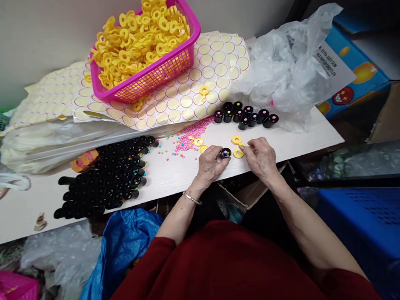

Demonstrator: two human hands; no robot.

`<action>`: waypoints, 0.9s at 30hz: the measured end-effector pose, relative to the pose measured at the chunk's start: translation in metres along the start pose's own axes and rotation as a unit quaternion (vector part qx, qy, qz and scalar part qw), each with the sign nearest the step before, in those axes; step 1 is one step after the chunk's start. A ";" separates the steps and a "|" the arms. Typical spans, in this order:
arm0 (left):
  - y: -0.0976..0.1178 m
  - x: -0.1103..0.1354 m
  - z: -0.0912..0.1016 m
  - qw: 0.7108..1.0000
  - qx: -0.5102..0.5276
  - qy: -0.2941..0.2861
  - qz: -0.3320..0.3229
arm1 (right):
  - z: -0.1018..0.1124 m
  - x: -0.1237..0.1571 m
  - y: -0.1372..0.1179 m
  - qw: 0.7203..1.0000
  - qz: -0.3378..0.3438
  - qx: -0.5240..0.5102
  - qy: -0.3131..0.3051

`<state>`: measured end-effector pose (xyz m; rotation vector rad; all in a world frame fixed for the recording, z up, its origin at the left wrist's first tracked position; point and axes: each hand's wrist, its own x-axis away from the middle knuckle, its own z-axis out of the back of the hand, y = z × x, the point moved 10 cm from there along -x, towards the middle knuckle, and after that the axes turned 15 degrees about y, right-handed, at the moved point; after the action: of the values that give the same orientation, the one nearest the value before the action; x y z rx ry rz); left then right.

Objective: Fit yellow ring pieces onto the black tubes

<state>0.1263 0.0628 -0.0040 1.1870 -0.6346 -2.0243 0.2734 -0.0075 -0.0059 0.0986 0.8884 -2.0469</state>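
My left hand (pixel 210 164) is closed around a small black cylindrical container (pixel 225 153), with colourful beads showing in its round open top. My right hand (pixel 261 158) is to its right, thumb and forefinger together at the tab of a yellow plastic ring (pixel 238 154) on the table. Another yellow ring (pixel 236 140) lies just behind that one. Left of the container, two more yellow rings (pixel 198 141) sit beside a spread of tiny pink beads (pixel 187 140). A group of black containers (pixel 249 116) stands behind my right hand, several topped with pink.
A pink basket (pixel 147 82) heaped with yellow rings (pixel 139 38) rests on sticker sheets (pixel 177 102) at the back. Many black containers (pixel 107 178) crowd the left. Clear plastic bags (pixel 283 61) and a blue box (pixel 355 73) stand right; a blue crate (pixel 377 227) is below.
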 end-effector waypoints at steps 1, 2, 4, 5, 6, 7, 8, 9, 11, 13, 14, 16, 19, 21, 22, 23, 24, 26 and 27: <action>-0.001 0.000 0.001 1.000 0.005 0.005 0.002 | -0.004 -0.005 -0.002 1.000 -0.007 0.013 -0.004; -0.001 0.001 0.002 1.000 0.009 0.011 0.004 | -0.009 -0.010 -0.005 0.999 -0.005 0.032 -0.015; -0.002 0.001 0.002 1.000 0.014 0.015 0.007 | -0.021 -0.019 -0.016 0.996 0.019 0.069 -0.047; -0.003 0.002 0.001 1.000 0.015 0.013 0.009 | -0.026 -0.022 -0.022 0.994 0.037 0.080 -0.061; -0.004 0.002 -0.001 1.000 0.015 0.008 0.013 | -0.030 -0.025 -0.027 0.993 0.052 0.085 -0.071; -0.005 0.003 -0.003 1.000 0.016 0.002 0.017 | -0.031 -0.028 -0.029 0.992 0.061 0.083 -0.074; -0.006 0.003 -0.004 1.000 0.017 -0.003 0.022 | -0.031 -0.030 -0.031 0.993 0.065 0.076 -0.068; -0.007 0.003 -0.005 0.999 0.018 -0.005 0.027 | -0.028 -0.031 -0.031 0.995 0.065 0.060 -0.053; -0.010 0.004 -0.005 0.999 0.019 -0.004 0.034 | -0.020 -0.030 -0.031 0.997 0.066 0.007 -0.025; -0.011 0.004 -0.005 0.999 0.020 -0.003 0.035 | -0.015 -0.022 -0.035 0.995 0.078 -0.063 -0.029; -0.012 0.004 -0.005 0.999 0.021 -0.004 0.034 | -0.015 -0.017 -0.039 0.991 0.088 -0.094 -0.047; -0.012 0.005 -0.007 0.999 0.025 -0.011 0.032 | -0.018 -0.006 -0.048 0.982 0.108 -0.127 -0.088; -0.015 0.005 -0.009 0.999 0.025 -0.015 0.040 | -0.020 0.002 -0.055 0.979 0.120 -0.118 -0.112; -0.015 0.005 -0.008 0.998 0.031 -0.010 0.045 | -0.021 0.002 -0.056 0.982 0.119 -0.096 -0.114; -0.014 0.005 -0.007 0.998 0.039 -0.009 0.046 | -0.022 0.001 -0.056 0.982 0.120 -0.087 -0.117; -0.014 0.005 -0.006 0.997 0.051 -0.006 0.049 | -0.023 0.001 -0.057 0.982 0.123 -0.080 -0.120; -0.013 0.004 -0.004 0.996 0.068 -0.001 0.057 | -0.024 0.001 -0.058 0.981 0.128 -0.078 -0.124; -0.016 0.001 0.000 0.989 0.113 0.015 0.093 | -0.025 0.001 -0.061 0.978 0.139 -0.086 -0.130; -0.018 0.000 0.001 0.983 0.137 0.022 0.121 | -0.025 0.002 -0.063 0.976 0.142 -0.094 -0.132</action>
<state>0.1191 0.0743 -0.0165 1.2405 -1.0102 -1.7416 0.2184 0.0291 0.0100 -0.1409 0.8423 -1.6570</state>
